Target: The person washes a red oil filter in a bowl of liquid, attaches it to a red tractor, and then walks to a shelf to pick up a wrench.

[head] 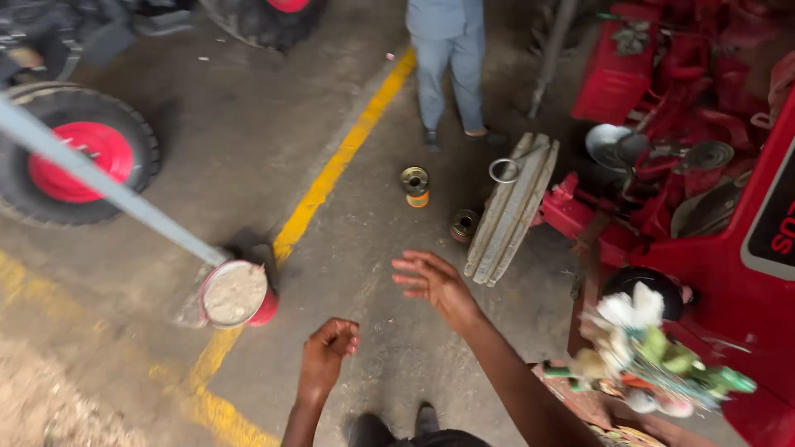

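Head view: the nearest things to the hands are two small round cans on the concrete floor, one with an orange band (415, 186) and a darker can (464, 225) just beside a leaning stack of grey plates (512, 211). Neither can is touched. The right hand (435, 285) hangs in the air short of them, palm down, fingers spread wide and holding nothing. The left hand (329, 348) sits lower and nearer the body, fingers curled loosely inward, also empty.

I judge this a reach barely begun, with no contact made. Any grasp from here would call for bending down and forward, since the cans lie well apart from both hands.

To the left, a grey pole stands in a red tub of concrete (236, 294) on the yellow floor line (331, 174). Another person's legs (449, 74) stand beyond the cans, and a red tractor (720, 248) fills the right side.
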